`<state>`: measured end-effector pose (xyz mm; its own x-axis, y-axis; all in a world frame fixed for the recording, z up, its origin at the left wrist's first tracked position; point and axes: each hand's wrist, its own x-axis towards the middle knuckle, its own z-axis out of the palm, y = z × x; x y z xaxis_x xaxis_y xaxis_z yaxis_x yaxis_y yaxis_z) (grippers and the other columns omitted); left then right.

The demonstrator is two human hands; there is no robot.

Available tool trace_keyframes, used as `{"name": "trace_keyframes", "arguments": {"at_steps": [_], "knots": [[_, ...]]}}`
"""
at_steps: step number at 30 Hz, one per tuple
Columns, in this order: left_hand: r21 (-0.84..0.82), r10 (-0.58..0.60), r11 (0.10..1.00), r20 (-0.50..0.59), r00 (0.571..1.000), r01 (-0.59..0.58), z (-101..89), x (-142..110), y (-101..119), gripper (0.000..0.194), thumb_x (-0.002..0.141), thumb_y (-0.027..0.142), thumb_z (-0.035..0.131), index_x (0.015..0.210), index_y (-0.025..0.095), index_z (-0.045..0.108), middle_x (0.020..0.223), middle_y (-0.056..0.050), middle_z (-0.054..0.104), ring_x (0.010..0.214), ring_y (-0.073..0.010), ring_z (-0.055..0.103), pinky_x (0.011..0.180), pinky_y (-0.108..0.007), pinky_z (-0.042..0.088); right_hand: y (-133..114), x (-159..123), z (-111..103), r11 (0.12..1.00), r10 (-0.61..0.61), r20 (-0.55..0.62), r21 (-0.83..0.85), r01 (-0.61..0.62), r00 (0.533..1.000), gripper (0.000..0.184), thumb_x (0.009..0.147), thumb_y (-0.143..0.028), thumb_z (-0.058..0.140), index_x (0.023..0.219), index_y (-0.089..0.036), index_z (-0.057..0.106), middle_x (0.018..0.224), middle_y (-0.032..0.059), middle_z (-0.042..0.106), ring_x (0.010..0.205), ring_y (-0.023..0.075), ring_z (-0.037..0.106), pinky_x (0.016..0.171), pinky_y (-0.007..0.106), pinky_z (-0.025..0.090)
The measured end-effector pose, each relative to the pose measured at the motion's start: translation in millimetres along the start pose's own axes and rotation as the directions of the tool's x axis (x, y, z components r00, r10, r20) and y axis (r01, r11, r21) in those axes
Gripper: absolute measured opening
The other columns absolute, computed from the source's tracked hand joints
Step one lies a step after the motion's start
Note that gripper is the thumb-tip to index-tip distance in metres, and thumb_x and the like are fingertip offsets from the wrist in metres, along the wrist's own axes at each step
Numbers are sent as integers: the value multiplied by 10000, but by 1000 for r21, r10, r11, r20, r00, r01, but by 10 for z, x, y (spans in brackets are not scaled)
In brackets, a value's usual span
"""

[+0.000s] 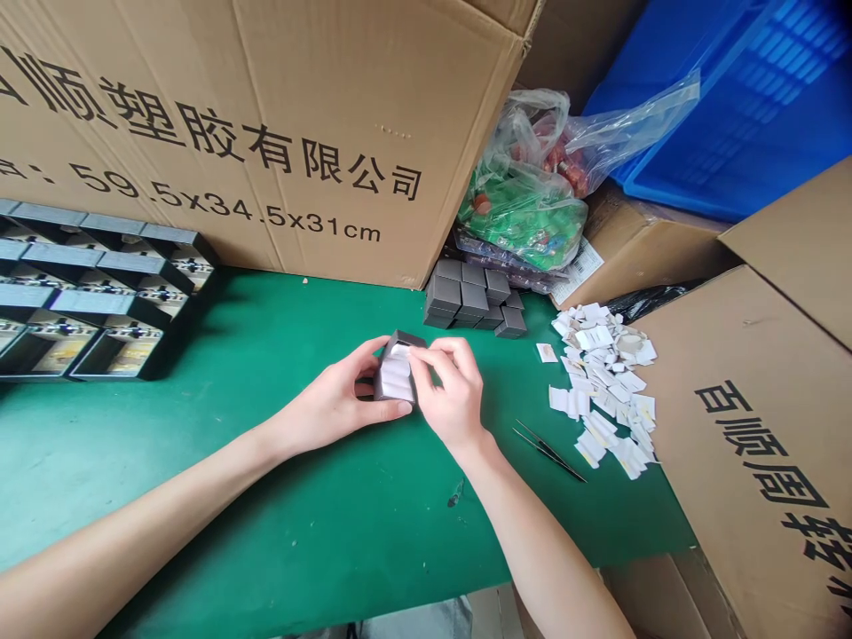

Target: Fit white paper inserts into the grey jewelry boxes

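Note:
My left hand [339,395] is wrapped round a small dark grey box [382,383] with a pale, ridged lining [398,380] facing up. It holds the box tilted, just over the green table. Thumb and fingertips of my right hand [449,386] are pinched together at the box's upper right edge, touching the lining. Whatever lies between those fingertips is too small to make out. Right of my right hand, a pair of tweezers [551,451] lies on the table. Beyond it spreads a heap of small white paper pieces [616,377].
Several closed grey boxes [469,297] are stacked behind my hands. A large carton [266,106] walls off the back, another carton [765,426] the right. Black compartment trays [110,302] stand at left. Plastic bags [525,213] and a blue crate [725,115] are at back right.

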<state>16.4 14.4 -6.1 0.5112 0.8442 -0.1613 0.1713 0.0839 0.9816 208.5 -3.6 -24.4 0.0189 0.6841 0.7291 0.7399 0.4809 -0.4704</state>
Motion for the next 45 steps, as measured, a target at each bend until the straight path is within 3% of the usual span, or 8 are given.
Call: {"name": "trace_keyframes", "arguments": {"at_steps": [5,8,13,18,28,37,40,45], "knots": [[30,17,999,-6,1000,-17,7,-5,12,1027,752,564,871,1581,215,375,1348,-147,665,1213,-349,684,1075,-546,573,-46,-3,18,992,97,-12,77,-96,995,106,993,-215,620,1031,-228,718,1028,83,647,932,188,678,766,318,607],[45,46,998,15,999,-47,19,-23,25,1009,755,555,870,1570,212,386,1339,-144,670,1209,-341,678,1068,-533,574,-62,26,-15,979,140,17,148,-141,990,211,970,-226,637,1174,-219,689,1159,114,669,1008,200,692,768,313,616],[34,67,997,65,996,-70,42,-50,39,968,753,525,873,1551,213,423,1279,-125,711,1146,-334,709,1013,-502,602,-42,96,-100,948,157,204,242,-205,966,224,994,-324,660,1189,-241,732,1208,94,756,1114,223,727,968,353,612],[54,52,997,74,996,-56,33,-40,37,989,756,521,879,1565,199,410,1263,-122,727,1139,-326,716,1003,-480,604,-1,108,-119,892,231,322,307,-332,918,253,1012,-369,643,1198,-249,767,1236,71,789,1110,228,755,927,329,624],[167,120,976,141,983,-143,3,-46,56,892,806,528,864,1536,199,472,1187,-80,757,1038,-279,732,910,-399,614,-61,39,-26,930,281,174,195,-312,944,146,988,-278,615,983,-229,752,991,39,810,904,217,754,829,329,611],[1,75,997,110,991,-75,-14,-1,12,940,814,497,867,1589,211,418,1325,-102,721,1155,-279,720,1001,-404,606,2,88,-86,893,222,374,293,-342,900,310,996,-308,585,1279,-220,678,1288,82,737,1143,213,714,943,312,592],[11,94,995,125,988,-96,-8,-2,9,948,815,495,861,1601,216,412,1353,-108,710,1162,-285,717,1010,-411,600,4,92,-85,880,277,380,270,-392,883,266,971,-333,633,1210,-225,681,1193,69,750,1058,213,715,899,316,588],[93,89,991,110,990,-99,-16,-21,25,1004,808,506,852,1614,193,342,1171,-91,756,1097,-287,727,969,-420,602,3,107,-92,876,304,385,246,-414,872,199,951,-374,653,1082,-226,677,1088,54,745,966,208,695,846,318,555]]}}
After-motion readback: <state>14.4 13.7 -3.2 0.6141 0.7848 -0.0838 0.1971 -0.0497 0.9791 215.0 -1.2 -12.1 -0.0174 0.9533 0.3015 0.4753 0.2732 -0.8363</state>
